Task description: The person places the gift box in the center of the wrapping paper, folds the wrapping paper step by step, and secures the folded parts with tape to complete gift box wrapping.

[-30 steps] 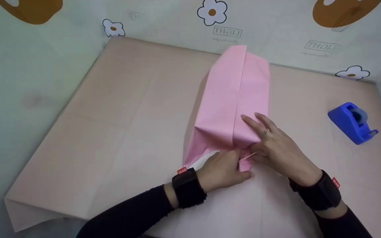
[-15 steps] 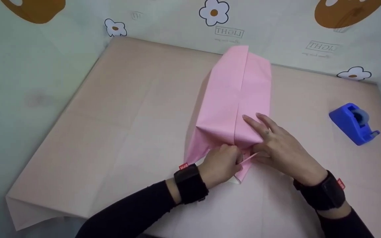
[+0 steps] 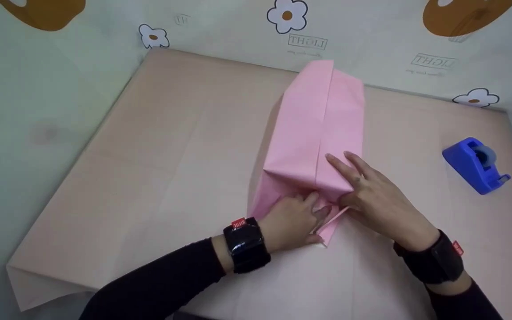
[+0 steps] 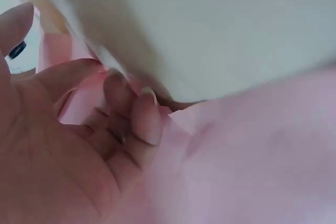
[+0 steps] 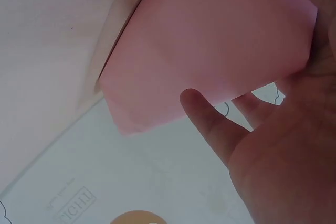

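Observation:
A long box-shaped package in pink wrapping paper (image 3: 298, 129) lies on the covered table, with a lengthwise seam on top. Its near end is loose, and white shows inside the folds in the left wrist view. My left hand (image 3: 289, 224) is at this end, its index finger against the pink paper and its thumb apart; in the left wrist view the other fingers bend at the paper's edge. My right hand (image 3: 378, 202) rests two spread fingers on the package top. Lower down, its partly hidden thumb and index finger pinch the edge of a pink flap.
A blue tape dispenser (image 3: 476, 166) stands on the table's right side. Pale beige paper covers the table (image 3: 149, 155), with a folded corner hanging at the front left. Behind rises a pale sheet (image 3: 229, 26) printed with flowers, close to the package's far end.
My left hand has loosened from a curled grip, its fingers spreading at the open end while its wrist shifts slightly left. My right hand stays nearly still.

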`<action>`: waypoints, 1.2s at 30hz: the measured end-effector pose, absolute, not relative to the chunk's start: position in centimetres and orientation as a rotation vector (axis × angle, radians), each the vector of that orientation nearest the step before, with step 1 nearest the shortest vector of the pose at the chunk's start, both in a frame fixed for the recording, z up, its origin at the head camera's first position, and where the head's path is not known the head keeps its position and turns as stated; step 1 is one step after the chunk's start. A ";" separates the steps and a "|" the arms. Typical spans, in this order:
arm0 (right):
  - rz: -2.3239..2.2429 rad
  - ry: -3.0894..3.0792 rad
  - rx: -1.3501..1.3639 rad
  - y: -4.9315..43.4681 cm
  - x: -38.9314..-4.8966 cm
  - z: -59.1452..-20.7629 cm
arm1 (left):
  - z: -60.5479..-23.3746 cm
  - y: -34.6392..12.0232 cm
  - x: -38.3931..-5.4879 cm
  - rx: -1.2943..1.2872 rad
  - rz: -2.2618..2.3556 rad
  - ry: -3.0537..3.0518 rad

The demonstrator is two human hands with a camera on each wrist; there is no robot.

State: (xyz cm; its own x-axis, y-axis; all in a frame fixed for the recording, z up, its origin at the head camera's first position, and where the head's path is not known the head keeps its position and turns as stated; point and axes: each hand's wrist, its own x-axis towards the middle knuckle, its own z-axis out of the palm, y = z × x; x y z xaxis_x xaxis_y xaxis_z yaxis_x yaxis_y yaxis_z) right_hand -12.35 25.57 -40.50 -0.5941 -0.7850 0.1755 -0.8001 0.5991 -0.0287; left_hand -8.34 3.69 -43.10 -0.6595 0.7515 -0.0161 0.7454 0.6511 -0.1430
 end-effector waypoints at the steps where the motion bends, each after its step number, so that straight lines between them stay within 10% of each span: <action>1: 0.149 -2.680 1.330 25.5 -12.3 -40.5 | -43.1 3.6 -8.4 -1.280 0.201 -2.812; 18: 0.207 -2.767 1.287 25.0 -11.8 -40.3 | -43.3 3.4 -10.7 -1.444 -0.116 -2.848; 36: 0.201 -2.593 1.188 24.4 -11.6 -40.8 | -42.6 3.8 -8.7 -0.903 -0.830 -3.133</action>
State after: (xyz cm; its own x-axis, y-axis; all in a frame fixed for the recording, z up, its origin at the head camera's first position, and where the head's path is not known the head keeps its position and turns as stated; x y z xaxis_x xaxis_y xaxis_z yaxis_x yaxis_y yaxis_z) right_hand -11.55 24.40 -40.77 -0.6221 -0.7191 0.3097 -0.7583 0.6519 -0.0093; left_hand -8.67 3.79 -42.56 -0.8329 0.5483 -0.0751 0.4393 0.7374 0.5131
